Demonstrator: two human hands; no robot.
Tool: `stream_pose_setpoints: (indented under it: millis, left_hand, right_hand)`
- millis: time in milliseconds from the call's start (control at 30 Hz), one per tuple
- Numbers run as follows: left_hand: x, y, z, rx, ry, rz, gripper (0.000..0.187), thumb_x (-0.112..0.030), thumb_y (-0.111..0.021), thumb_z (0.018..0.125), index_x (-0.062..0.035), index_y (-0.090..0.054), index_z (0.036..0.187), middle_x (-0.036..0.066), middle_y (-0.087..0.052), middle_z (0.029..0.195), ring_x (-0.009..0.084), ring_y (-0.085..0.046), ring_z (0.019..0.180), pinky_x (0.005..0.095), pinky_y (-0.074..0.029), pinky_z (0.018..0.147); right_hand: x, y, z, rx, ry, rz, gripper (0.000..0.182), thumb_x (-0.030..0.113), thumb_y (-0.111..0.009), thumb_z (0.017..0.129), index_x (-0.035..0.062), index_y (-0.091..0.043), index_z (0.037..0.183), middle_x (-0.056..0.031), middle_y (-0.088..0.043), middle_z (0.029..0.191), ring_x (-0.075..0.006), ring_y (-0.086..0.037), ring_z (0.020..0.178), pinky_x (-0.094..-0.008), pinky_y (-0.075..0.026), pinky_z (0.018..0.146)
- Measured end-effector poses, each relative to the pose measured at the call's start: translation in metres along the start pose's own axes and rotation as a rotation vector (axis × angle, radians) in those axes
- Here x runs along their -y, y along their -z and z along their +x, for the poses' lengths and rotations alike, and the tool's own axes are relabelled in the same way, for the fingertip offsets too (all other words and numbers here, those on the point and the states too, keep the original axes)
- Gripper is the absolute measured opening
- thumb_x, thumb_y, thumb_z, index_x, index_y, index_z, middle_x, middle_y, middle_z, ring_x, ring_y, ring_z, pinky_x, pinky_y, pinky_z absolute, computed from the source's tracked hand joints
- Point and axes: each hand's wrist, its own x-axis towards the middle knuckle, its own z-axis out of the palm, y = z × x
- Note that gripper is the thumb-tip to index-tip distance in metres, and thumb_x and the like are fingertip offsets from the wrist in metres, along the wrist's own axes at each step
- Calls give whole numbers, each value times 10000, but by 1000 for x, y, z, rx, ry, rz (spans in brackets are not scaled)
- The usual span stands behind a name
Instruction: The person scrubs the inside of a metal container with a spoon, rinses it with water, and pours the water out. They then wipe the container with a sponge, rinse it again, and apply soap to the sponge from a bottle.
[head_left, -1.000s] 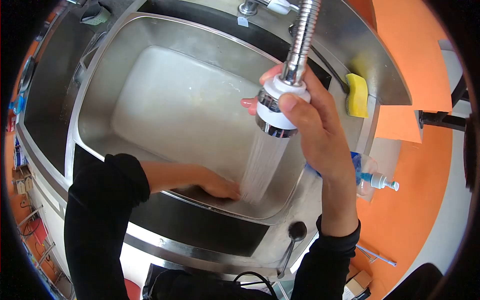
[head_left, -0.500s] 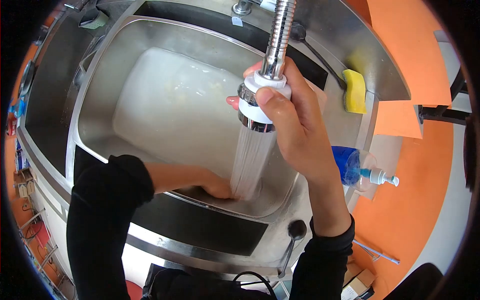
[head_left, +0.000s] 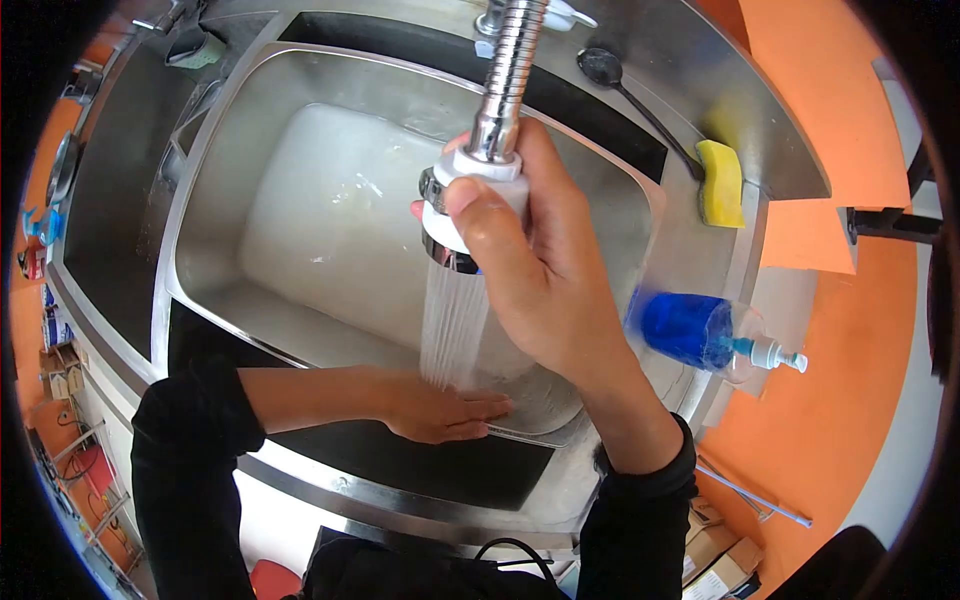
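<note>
My right hand (head_left: 530,235) is wrapped round the white and chrome faucet spray head (head_left: 462,215), which hangs from a ribbed metal hose (head_left: 513,65). Water streams down from it onto my left hand (head_left: 440,405). That hand lies flat with fingers stretched out, palm down over the near rim of the steel sink (head_left: 215,170), holding nothing. Whitish, cloudy water (head_left: 330,190) covers the sink's bottom, with small bits and light glints on its surface.
Right of the sink are a blue soap pump bottle (head_left: 690,330), a yellow sponge (head_left: 720,183) and a black ladle (head_left: 640,105). A steel splash wall (head_left: 730,90) stands behind them. Black strips (head_left: 400,460) border the sink.
My left hand has come up from inside the sink onto its near rim, fingers now straight. The spray head in my right hand has moved left, water still running.
</note>
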Motion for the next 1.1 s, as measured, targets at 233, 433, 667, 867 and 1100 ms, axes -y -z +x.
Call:
stream_pose_setpoints:
  millis: [233, 433, 667, 867, 1100]
  left_hand:
    - [6, 15, -86, -158, 257, 316, 566, -479, -243, 982, -131, -286, 1426, 171, -384, 1403, 338, -352, 1301, 412, -315, 1068]
    - [-29, 2, -11, -17, 237, 269, 558, -482, -263, 980, -99, -392, 1365, 115, -400, 1410, 285, -400, 1282, 389, -358, 1035]
    - [11, -11, -40, -213, 110, 343, 541, -464, -264, 985, -99, -380, 1368, 122, -399, 1409, 285, -394, 1287, 383, -343, 1054]
    - [-1, -11, -34, -253, 68, 425, 497, -414, -255, 998, -102, -391, 1360, 129, -409, 1397, 298, -416, 1268, 396, -354, 1042]
    - [-45, -6, -31, -229, 272, 366, 438, -389, -299, 993, -130, -440, 1317, 151, -508, 1281, 327, -515, 1149, 428, -422, 957]
  right_hand:
    - [-6, 4, 0, -47, -5, 38, 258, 223, -577, 886, 42, -419, 982, -77, -591, 679, -134, -597, 604, -282, -455, 558]
    - [-1, 8, 0, -44, -18, -6, 242, 217, -565, 879, 36, -437, 976, -74, -598, 701, -114, -588, 617, -286, -455, 559]
    - [0, -9, 0, -50, -41, 31, 176, 191, -525, 928, 38, -504, 1011, -3, -542, 811, -61, -548, 740, -216, -436, 641]
    - [4, 0, -3, -59, -35, 78, 254, 230, -566, 885, 27, -454, 989, -78, -586, 716, -145, -596, 635, -272, -458, 579]
    - [-2, -8, 1, -101, 23, 52, 309, 267, -590, 846, 15, -456, 964, -105, -623, 668, -191, -629, 592, -317, -483, 571]
